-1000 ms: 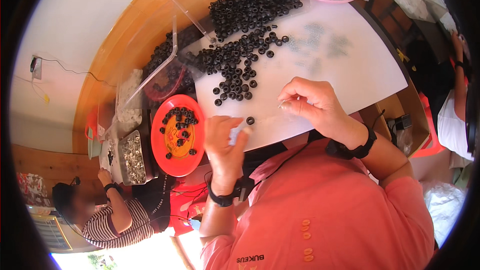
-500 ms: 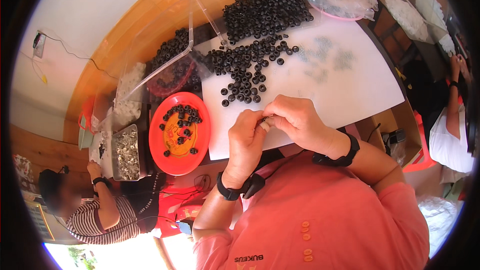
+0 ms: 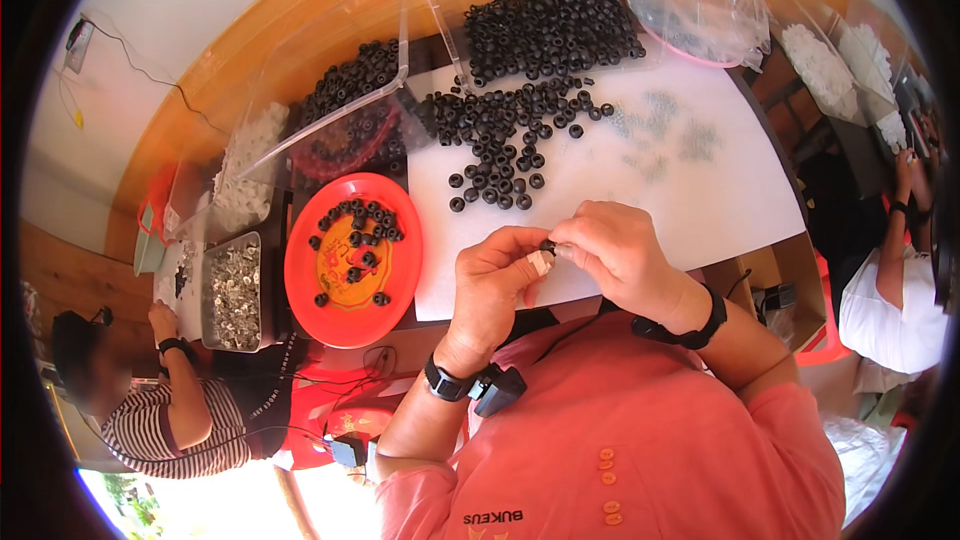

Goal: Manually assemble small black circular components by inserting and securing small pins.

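My left hand (image 3: 492, 275) pinches a small black ring-like part (image 3: 547, 245) between thumb and fingers, above the near edge of the white board (image 3: 740, 195). Pale tape wraps the left thumb. My right hand (image 3: 622, 252) is closed against the same part from the right; anything else in its fingertips is too small to make out. Just beyond both hands, loose black round parts (image 3: 497, 175) with holes lie on the board. Tiny see-through pieces (image 3: 660, 130) are scattered farther right.
On the left, a red plate (image 3: 300, 290) holds several black parts. Beyond it is a clear bin (image 3: 335, 120); another black heap (image 3: 550, 30) sits at the back. A metal-piece tray (image 3: 237, 295) stands farther left. Co-workers sit at both sides (image 3: 190, 420) (image 3: 890, 310).
The fingers have turned and parted slightly, so the black part now shows between them. My left thumb's tape faces up more. The whole view has shifted a little.
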{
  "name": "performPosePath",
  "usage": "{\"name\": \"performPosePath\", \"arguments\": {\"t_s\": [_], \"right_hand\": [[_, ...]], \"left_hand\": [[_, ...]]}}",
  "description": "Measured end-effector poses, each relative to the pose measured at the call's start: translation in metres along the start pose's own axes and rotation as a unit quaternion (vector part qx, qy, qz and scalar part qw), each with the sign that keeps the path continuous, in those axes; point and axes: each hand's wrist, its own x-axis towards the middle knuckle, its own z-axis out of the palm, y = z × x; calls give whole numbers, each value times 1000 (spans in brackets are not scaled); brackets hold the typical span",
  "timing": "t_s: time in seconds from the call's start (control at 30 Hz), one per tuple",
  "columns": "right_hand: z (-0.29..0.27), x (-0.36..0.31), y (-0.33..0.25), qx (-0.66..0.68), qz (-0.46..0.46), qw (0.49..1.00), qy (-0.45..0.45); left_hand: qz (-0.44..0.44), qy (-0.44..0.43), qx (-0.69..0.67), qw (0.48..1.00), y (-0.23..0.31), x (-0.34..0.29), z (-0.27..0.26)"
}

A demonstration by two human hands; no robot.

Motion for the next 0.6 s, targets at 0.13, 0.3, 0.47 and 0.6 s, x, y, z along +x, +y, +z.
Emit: {"name": "performPosePath", "arguments": {"t_s": [0.13,0.3,0.47,0.6], "right_hand": [[9,-8,-16,-142,-79,986,37],[-21,7,-17,12,38,991,-129],[-28,78,18,-161,46,977,-136],[-1,101,33,-307,111,911,-252]], "left_hand": [[10,1,-94,996,-5,4,2],[14,12,-58,998,-10,-3,3],[30,-23,64,997,-11,-2,6],[25,-33,62,997,-8,-1,5]]}}
